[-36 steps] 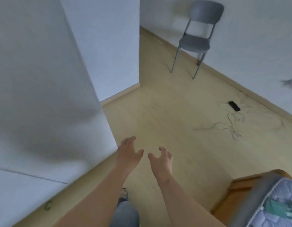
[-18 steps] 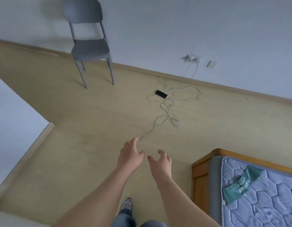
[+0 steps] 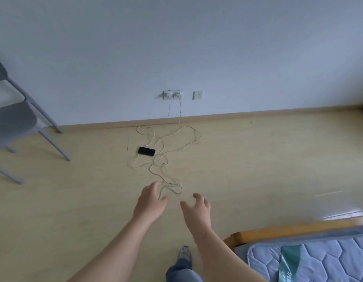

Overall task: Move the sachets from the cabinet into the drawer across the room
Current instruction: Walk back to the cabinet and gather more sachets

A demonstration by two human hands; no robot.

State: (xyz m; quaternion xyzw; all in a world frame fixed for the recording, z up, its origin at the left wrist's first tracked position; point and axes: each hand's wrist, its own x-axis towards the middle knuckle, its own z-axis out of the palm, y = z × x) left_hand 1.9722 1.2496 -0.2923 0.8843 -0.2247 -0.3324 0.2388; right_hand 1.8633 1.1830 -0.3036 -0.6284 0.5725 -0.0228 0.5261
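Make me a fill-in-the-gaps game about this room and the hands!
The left hand and right hand hold ____.
The phone is coloured ____.
The chair is coloured ____.
Missing words: nothing, black, grey.

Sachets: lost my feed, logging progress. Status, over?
Left hand and right hand open, empty. No sachets, cabinet or drawer in view. Loose cable and phone on floor ahead; bed corner at right.
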